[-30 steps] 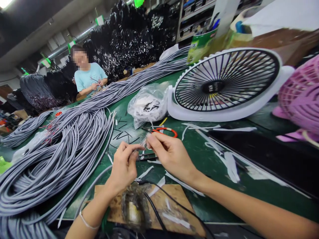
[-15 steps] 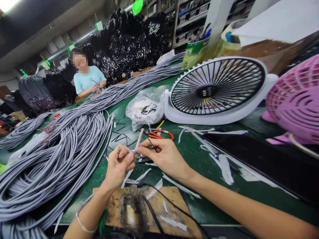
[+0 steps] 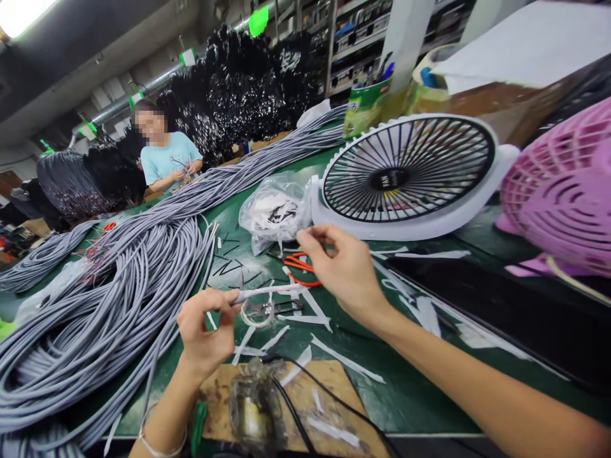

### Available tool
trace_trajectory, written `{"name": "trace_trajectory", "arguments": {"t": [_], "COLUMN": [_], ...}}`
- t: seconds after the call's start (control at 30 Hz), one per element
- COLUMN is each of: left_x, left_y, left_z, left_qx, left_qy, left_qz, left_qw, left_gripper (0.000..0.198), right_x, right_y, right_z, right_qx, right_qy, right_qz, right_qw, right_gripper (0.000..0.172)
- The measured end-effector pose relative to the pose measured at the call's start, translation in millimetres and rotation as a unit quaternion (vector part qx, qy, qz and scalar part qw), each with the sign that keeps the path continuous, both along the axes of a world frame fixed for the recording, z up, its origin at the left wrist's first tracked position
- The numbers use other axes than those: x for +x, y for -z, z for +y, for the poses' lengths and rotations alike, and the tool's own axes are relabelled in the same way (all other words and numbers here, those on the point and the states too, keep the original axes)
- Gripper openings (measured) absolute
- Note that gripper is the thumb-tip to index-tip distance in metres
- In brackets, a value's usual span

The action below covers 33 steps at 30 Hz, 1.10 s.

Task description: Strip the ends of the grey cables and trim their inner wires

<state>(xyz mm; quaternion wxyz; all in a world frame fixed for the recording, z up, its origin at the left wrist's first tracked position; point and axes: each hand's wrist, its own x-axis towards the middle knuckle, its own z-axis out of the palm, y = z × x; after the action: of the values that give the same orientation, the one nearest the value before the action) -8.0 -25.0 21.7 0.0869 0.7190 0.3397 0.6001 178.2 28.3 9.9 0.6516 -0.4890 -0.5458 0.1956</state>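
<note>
My left hand [image 3: 207, 327] pinches a grey cable end [image 3: 242, 296], from which a pale pinkish-white strip [image 3: 274, 290] points right. Above and right of that strip is my right hand [image 3: 341, 267], its thumb and fingertips close together; whether anything small is between them is hard to tell. Orange-handled scissors [image 3: 300, 262] lie just left of my right hand. Small cutters [image 3: 286, 306] and a ring of white thread [image 3: 258, 321] rest below the strip on the green table [image 3: 305, 343]. Scraps of white tape lie around them.
Grey cable bundles [image 3: 109, 305] cover the left side. A white fan [image 3: 396, 222], pink fan [image 3: 563, 184], black slab [image 3: 506, 305] and plastic bag [image 3: 272, 213] surround the work area. A wooden board [image 3: 344, 394] lies in front. Across the table, a person [image 3: 169, 156] handles wires.
My hands have moved apart: the left slightly left, the right up and to the right. The strip has swung from upright to nearly level, and the cutters and thread ring show more.
</note>
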Motion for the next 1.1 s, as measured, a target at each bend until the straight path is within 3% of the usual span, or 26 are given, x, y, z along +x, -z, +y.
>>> {"name": "trace_trajectory", "arguments": {"t": [0.1, 0.2, 0.3, 0.4, 0.5, 0.6, 0.87, 1.1], "left_x": [-4.4, -3.9, 0.3, 5.3, 8.6, 8.8, 3.8, 7.6], "left_y": [0.9, -0.5, -2.1, -3.0, -3.8, -4.2, -1.5, -5.6], "left_z": [2.6, 3.3, 1.6, -0.2, -0.5, -0.1, 0.7, -0.1], "left_qx": [0.089, 0.101, 0.025, -0.104, -0.177, -0.200, -0.171, -0.153], "left_qy": [-0.018, -0.028, -0.043, -0.037, 0.003, 0.034, 0.050, 0.022], "left_qz": [0.093, 0.126, 0.100, 0.045, 0.028, 0.014, 0.034, 0.068], "left_qw": [0.992, 0.987, 0.994, 0.993, 0.984, 0.979, 0.983, 0.986], "left_gripper": [0.023, 0.024, 0.019, 0.013, 0.014, 0.018, 0.017, 0.018], "right_x": [2.2, -1.7, -3.8, -2.4, -2.4, -5.6, -9.1, -8.9], "right_y": [-9.9, -14.4, -14.9, -14.1, -13.4, -13.3, -12.1, -12.4], "right_z": [-17.0, -35.8, -44.9, -47.1, -46.5, -44.0, -39.7, -40.7], "right_qx": [0.097, 0.236, 0.319, 0.359, 0.364, 0.332, 0.330, 0.331], "right_qy": [0.041, 0.091, 0.091, 0.095, 0.089, 0.087, 0.087, 0.080], "right_qz": [-0.035, -0.207, -0.331, -0.351, -0.366, -0.386, -0.375, -0.376], "right_qw": [0.994, 0.945, 0.884, 0.860, 0.852, 0.856, 0.862, 0.862], "right_gripper": [0.012, 0.008, 0.007, 0.008, 0.011, 0.011, 0.014, 0.013]}}
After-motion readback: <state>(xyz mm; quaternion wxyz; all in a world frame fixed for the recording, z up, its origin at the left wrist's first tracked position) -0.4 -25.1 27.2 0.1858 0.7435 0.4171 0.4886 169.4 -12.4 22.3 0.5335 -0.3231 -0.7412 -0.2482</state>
